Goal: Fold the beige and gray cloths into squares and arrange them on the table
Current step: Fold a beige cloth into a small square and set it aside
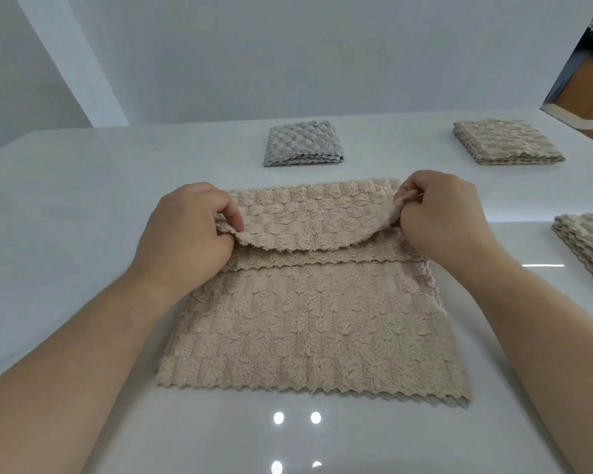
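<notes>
The beige cloth point(308, 323) lies at the centre of the tabletop point(83, 200), its far edge lifted and doubled over toward the person, the fold incomplete. The left hand point(189, 230) pinches the far left corner and the right hand point(439, 213) the far right corner; each grip is closed on fabric. Risk: the lifted edge sags between the hands, so it may land skewed or short of the near edge, giving an uneven square. A folded gray cloth point(302, 143) and a folded beige cloth point(504, 142) sit well beyond; a beige stack point(589, 244) lies at right.
</notes>
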